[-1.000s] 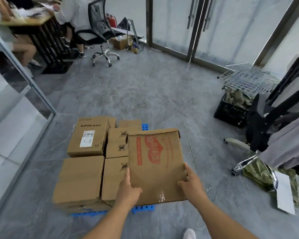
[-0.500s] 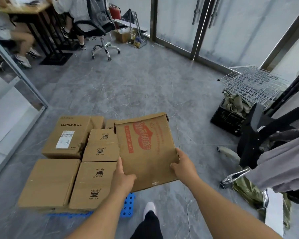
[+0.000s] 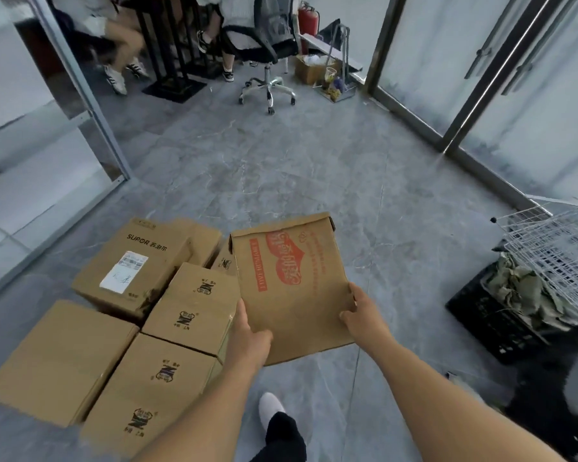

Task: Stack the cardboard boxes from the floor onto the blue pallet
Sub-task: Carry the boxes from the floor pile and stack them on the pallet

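Observation:
I hold a brown cardboard box with red print point(image 3: 291, 285) in both hands, tilted and lifted to the right of the stack. My left hand point(image 3: 249, 341) grips its near left edge. My right hand point(image 3: 362, 315) grips its near right edge. Several cardboard boxes stand packed together at the lower left: a SUPOR box point(image 3: 131, 261) at the back, a plain box point(image 3: 60, 358) at the front left, and two boxes with black logos point(image 3: 197, 301) point(image 3: 154, 381) beside them. These boxes hide the blue pallet.
Grey tiled floor point(image 3: 281, 161) stretches ahead. A black crate with white wire racks point(image 3: 501, 315) stands at right. An office chair point(image 3: 267, 45), a desk and seated people are at the back. Glass doors point(image 3: 481, 78) are at the back right, a glass partition point(image 3: 30, 145) at left. My foot point(image 3: 271, 408) is below the box.
I have stepped forward and the view swung left. The printed box has risen off the stack's right side and tilted, still gripped by both hands. The pallet's blue edge has dropped from sight.

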`<state>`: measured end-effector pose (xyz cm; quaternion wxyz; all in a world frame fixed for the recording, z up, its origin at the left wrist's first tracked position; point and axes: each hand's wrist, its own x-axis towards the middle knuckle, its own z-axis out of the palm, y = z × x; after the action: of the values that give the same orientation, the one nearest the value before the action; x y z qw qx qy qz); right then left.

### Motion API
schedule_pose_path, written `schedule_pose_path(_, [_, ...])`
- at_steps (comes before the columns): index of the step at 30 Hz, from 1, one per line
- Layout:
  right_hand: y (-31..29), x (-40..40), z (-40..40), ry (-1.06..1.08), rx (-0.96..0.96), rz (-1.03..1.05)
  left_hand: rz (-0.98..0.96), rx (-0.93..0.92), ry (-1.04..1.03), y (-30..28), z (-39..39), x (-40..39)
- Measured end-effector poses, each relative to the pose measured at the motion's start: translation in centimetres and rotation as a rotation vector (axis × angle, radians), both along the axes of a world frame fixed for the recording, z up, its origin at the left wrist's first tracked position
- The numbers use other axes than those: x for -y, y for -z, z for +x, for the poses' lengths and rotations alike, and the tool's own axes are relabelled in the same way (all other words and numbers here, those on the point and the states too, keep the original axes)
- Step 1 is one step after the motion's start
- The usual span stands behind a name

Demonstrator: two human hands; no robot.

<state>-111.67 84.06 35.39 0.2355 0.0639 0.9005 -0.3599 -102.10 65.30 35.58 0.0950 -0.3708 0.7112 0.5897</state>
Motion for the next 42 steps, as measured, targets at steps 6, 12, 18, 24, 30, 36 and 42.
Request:
schedule_pose_path(6, [0.0,1.9,-9.7,-0.108,0.013,-0.040,0.029,0.019,-0.112,-0.4,-7.2,0.8])
schedule_pose_path(12, [0.5,4.1,-15.4,-0.230,0.045,-0.043,0.056,0.053,-0.230,-0.4,-10.8,1.4])
schedule_pose_path(18, [1.8,6.2,-23.9,-0.391,0.073,-0.036,0.067,0.056,-0.409,1.1,-16.5,0.4])
schedule_pose_path(24, [5.3,8.6,-33.2,-0.606,0.111,0.014,0.094,0.090,-0.620,4.2,-23.7,-0.9])
schedule_pose_path(30, [9.5,11.8,-39.2,-0.763,0.135,0.069,0.152,0.111,-0.778,8.7,-28.6,-0.7])
schedule_pose_path(36, [15.6,15.4,-42.8,-0.867,0.148,0.139,0.228,0.084,-0.879,15.2,-31.5,0.5])
schedule_pose_path(42, [24.1,19.4,-44.1,-0.976,0.160,0.181,0.209,0.159,-0.983,24.2,-33.2,2.3])
